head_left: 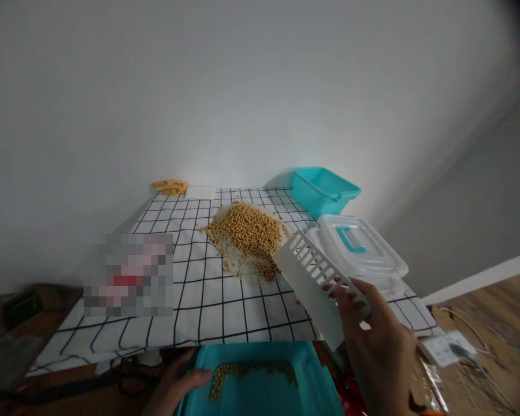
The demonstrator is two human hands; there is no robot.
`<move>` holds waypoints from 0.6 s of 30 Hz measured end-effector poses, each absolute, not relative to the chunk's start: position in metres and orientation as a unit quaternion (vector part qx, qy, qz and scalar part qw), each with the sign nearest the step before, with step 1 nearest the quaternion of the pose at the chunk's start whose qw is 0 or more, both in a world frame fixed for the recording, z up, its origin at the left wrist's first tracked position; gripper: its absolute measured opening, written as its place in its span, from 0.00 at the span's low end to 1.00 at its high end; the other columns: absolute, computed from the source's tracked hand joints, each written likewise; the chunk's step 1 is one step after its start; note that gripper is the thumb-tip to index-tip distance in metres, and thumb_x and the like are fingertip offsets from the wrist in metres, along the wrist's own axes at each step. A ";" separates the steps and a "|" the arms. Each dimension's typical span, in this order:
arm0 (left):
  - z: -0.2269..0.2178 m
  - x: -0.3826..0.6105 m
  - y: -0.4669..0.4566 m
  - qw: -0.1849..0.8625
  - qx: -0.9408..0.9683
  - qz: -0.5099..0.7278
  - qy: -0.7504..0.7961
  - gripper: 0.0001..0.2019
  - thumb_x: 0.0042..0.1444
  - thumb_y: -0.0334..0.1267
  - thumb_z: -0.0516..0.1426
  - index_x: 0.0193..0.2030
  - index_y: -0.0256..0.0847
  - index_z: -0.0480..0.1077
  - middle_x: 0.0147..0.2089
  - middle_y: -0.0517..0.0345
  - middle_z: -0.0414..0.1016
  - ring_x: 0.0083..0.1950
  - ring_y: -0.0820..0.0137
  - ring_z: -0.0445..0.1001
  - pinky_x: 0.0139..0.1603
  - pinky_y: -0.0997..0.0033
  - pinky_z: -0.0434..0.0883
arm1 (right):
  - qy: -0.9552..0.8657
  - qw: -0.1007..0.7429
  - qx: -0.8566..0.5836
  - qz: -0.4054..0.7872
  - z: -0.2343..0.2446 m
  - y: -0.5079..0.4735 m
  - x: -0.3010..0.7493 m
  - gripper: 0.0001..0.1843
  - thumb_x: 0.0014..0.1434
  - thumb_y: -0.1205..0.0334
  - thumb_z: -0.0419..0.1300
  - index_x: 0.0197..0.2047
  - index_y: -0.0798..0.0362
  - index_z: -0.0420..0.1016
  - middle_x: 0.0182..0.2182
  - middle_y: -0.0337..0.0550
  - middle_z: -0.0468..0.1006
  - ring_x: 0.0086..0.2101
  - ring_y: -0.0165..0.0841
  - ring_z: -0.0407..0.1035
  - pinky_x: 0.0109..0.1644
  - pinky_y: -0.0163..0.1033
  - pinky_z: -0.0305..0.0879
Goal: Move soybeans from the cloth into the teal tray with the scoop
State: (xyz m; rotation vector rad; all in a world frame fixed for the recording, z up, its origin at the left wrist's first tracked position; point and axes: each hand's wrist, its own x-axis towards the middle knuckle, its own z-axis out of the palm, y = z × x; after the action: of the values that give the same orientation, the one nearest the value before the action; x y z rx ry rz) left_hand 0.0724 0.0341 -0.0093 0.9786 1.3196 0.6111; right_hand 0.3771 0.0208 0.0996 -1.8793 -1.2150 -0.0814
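My right hand [379, 352] is closed around a white slotted plastic basket [316, 277], held tilted above the table's near right edge. My left hand [179, 387] grips the left rim of a teal bin [307, 375] held below the table's front edge. A band of soybeans lies inside that bin. A pile of soybeans mixed with rice [245, 237] sits on the black-and-white checked tablecloth [208, 300], just left of the basket's far end.
A second teal bin [325, 190] stands at the table's back right by the wall. A clear lidded box with a teal handle [359, 248] sits at the right edge. An orange object [170, 186] lies at the back. A power strip [444, 349] rests on the floor.
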 end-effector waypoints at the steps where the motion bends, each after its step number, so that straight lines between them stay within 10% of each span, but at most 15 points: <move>1: -0.010 0.071 0.034 0.648 0.420 0.269 0.576 0.14 0.40 0.49 0.62 0.32 0.49 0.84 0.34 0.55 0.90 0.42 0.45 0.86 0.47 0.51 0.80 | -0.492 0.439 -0.751 -0.028 0.100 0.021 0.375 0.17 0.64 0.47 0.58 0.41 0.50 0.80 0.26 0.39 0.84 0.23 0.35 0.79 0.24 0.30 0.67; 18: 0.010 0.080 0.005 0.635 0.371 0.321 0.597 0.11 0.43 0.42 0.62 0.35 0.51 0.83 0.34 0.60 0.89 0.42 0.46 0.85 0.43 0.55 0.80 | -0.497 0.391 -0.770 -0.086 0.092 0.012 0.358 0.24 0.62 0.40 0.56 0.42 0.51 0.81 0.24 0.44 0.82 0.21 0.39 0.76 0.25 0.36 0.63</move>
State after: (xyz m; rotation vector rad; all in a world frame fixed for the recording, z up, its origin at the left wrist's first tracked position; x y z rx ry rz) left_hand 0.0800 0.0053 0.0101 0.8477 1.3636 0.7325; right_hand 0.3579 0.0117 0.0922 -1.9563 -1.2615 -0.2177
